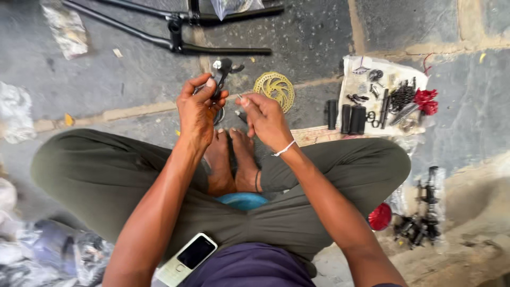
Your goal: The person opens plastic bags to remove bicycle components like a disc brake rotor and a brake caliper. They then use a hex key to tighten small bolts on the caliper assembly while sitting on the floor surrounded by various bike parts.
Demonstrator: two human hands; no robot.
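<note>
The left hand (197, 109) clenches a black lever part (222, 74) above the feet. The right hand (265, 119), beside it, pinches a small bolt (240, 98); steady both before threading.

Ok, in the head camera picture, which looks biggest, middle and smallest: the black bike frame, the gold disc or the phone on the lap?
1. Black bike frame, though cut off by the top edge.
2. and 3. Phone and gold disc look about alike; the phone lies nearer the camera, so I won't rank them.
</note>
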